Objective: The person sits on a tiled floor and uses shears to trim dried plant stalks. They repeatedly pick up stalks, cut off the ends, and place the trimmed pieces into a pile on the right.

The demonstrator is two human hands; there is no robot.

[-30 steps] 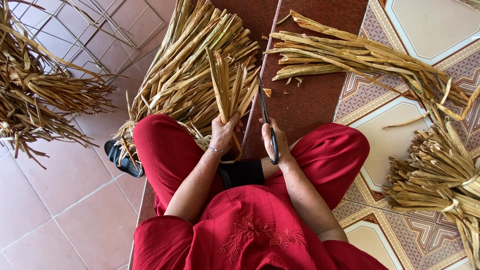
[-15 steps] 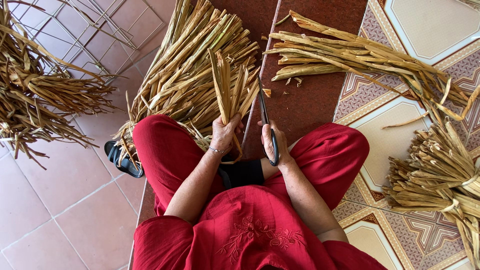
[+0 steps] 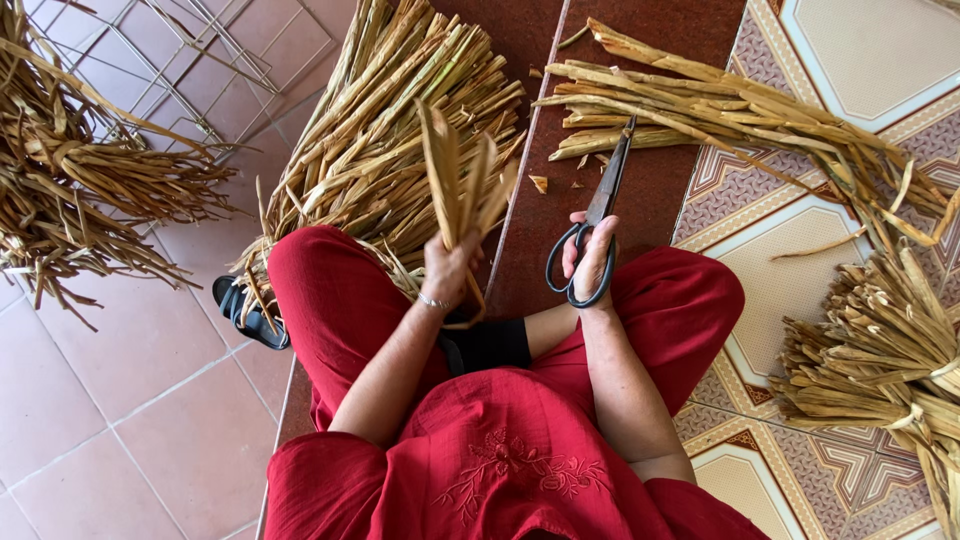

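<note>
I sit on the floor in red clothes. My left hand (image 3: 447, 268) grips a small bunch of dried plant stalks (image 3: 458, 178), held upright above my left knee. My right hand (image 3: 592, 258) holds black-handled scissors (image 3: 590, 228) with fingers through the loops; the blades point away from me and look closed. The blade tips reach toward a loose row of dried stalks (image 3: 730, 110) lying on the dark red floor strip. The scissors are to the right of the held bunch, not touching it.
A large sheaf of dried stalks (image 3: 380, 140) lies in front of my left knee. More bundles lie at the far left (image 3: 80, 190) and at the right (image 3: 880, 360). A black sandal (image 3: 245, 315) sits by my left leg. A wire rack (image 3: 190, 60) rests on the tiles.
My left hand has raised the small bunch slightly and shifted it a little to the left. The right hand with the scissors stays in nearly the same place.
</note>
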